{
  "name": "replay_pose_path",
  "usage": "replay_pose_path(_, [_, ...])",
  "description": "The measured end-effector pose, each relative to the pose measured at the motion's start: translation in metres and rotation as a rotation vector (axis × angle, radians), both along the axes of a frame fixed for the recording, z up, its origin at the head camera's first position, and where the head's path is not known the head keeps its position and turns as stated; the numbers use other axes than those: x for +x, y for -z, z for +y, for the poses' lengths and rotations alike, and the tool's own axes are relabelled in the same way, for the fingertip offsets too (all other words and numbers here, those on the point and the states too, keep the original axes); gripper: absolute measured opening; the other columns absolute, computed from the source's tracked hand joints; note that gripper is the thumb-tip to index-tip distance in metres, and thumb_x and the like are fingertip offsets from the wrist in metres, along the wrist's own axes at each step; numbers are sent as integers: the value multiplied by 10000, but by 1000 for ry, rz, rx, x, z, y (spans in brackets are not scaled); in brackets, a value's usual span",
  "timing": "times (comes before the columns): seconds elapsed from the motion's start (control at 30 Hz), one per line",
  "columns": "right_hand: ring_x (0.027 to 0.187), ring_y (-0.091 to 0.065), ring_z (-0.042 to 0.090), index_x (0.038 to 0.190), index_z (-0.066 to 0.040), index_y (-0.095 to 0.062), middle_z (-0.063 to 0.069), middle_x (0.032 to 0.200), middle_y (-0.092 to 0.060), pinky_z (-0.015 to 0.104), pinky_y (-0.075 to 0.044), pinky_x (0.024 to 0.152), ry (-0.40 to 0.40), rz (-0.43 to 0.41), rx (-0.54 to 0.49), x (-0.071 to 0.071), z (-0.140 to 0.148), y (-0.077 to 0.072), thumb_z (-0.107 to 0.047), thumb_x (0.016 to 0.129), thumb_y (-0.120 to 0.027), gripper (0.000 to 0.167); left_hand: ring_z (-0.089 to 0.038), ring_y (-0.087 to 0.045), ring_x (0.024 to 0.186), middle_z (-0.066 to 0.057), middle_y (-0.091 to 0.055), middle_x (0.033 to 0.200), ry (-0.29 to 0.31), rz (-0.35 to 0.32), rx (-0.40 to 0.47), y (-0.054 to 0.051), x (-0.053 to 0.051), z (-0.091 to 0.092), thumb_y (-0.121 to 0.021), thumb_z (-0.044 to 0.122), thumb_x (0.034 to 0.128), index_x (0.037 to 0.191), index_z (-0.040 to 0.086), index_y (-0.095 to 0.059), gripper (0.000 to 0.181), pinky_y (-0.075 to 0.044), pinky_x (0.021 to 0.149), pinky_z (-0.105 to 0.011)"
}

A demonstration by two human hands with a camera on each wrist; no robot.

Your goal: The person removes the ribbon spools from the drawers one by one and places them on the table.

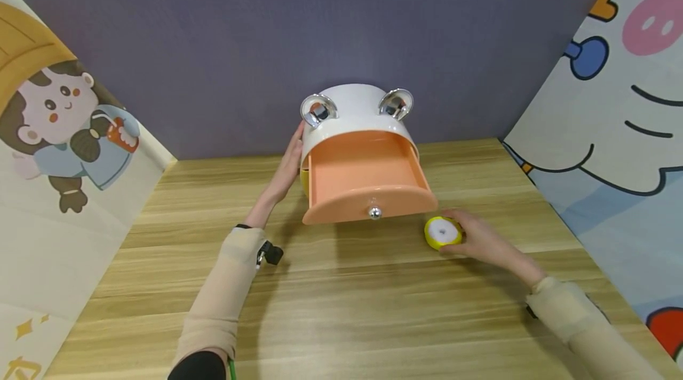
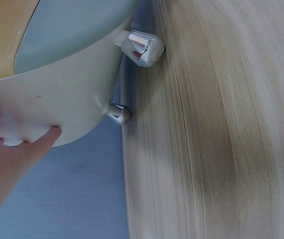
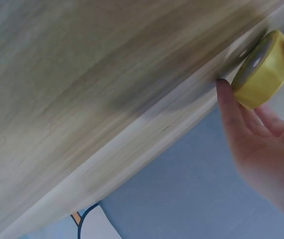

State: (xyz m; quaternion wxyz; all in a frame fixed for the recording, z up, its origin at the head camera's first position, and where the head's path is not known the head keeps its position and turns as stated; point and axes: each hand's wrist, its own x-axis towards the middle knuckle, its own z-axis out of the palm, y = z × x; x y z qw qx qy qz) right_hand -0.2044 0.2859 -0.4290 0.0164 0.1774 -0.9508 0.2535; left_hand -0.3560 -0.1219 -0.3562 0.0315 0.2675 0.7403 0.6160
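Observation:
A white rounded storage box [image 1: 358, 106] stands at the back of the table, its peach drawer [image 1: 365, 169] pulled out and showing a bare floor. The drawer front carries a round silver knob [image 1: 375, 213]. My left hand [image 1: 289, 165] rests against the box's left side; in the left wrist view its fingertips [image 2: 54, 133] touch the pale wall. To the right of the drawer front, my right hand [image 1: 482, 242] grips a roll of yellow tape [image 1: 443, 232] between thumb and fingers. The right wrist view shows the tape roll [image 3: 264, 74] held by its rim, close to the tabletop.
Two shiny silver fittings [image 1: 396, 104] stick out from the box's upper front. Behind it rises a dark grey-blue partition [image 1: 352, 18]. Cartoon-printed panels [image 1: 58, 190] border the wood-grain table [image 1: 341, 315] on both sides.

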Motion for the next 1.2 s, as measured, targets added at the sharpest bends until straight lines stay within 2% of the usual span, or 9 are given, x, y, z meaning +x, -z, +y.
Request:
replay_pose_path(0.13, [1175,-571,484,1304,101,-526,313,1288,-592,619,-479,975,16,-5,26,-1,-1,1,-264,719,-892,780,-277,-1,1565,-53,20,1696,5,3,4,-2,-1,1,-174,236,1085,1615,200,-27,551,-112,1249,-574])
replay_pose_path(0.33, [1189,-564,494,1308,90,-522,320,1312,-576,627,-472,988,23,12,42,-1,-1,3,-244,730,-880,757,-305,-39,1559,-56,27,1695,19,-6,19,-3,-3,1,-175,240,1084,1615,215,-21,554,-217,1206,-621])
replay_pose_path(0.5, [1163,-580,481,1296,82,-533,308,1304,-583,615,-495,955,1,64,45,1,0,5,-224,719,-887,743,-285,-16,1563,-52,27,1696,18,5,6,-4,-3,1,-180,248,1085,1615,211,-19,555,-166,1231,-598])
replay_pose_path(0.7, [1133,-596,442,1308,60,-536,277,1273,-603,588,-521,909,27,42,52,5,0,5,-257,737,-878,737,-274,-8,1565,-51,19,1697,11,16,-2,-5,-1,1,-179,255,1088,1614,203,-19,553,-106,1252,-572])
replay_pose_path(0.9, [1140,-591,451,1297,60,-541,278,1263,-607,592,-523,905,14,80,65,7,-2,8,-279,731,-880,741,-208,-29,1563,78,3,1691,-11,14,3,16,-17,-3,-173,374,1089,1593,379,-48,519,-159,1228,-608])
replay_pose_path(1.0, [1168,-579,458,1304,55,-540,278,1280,-602,607,-509,932,18,88,54,10,-1,9,-294,725,-884,759,-209,-18,1563,61,6,1693,-11,-2,-2,12,-11,-3,-180,345,1091,1601,343,-44,528,-150,1237,-591])
replay_pose_path(1.13, [1161,-594,442,1308,57,-548,266,1280,-609,589,-521,929,26,116,41,16,-1,5,-303,711,-895,778,-246,7,1565,-23,25,1697,-2,-20,-2,-2,3,-1,-180,251,1089,1615,214,-22,549,-93,1260,-548])
replay_pose_path(1.2, [1114,-624,428,1311,63,-547,263,1265,-618,559,-548,886,31,124,35,19,-3,0,-296,722,-888,769,-253,8,1565,-28,26,1697,-3,-17,-4,-2,4,-1,-179,251,1090,1615,210,-21,550,-87,1260,-550])
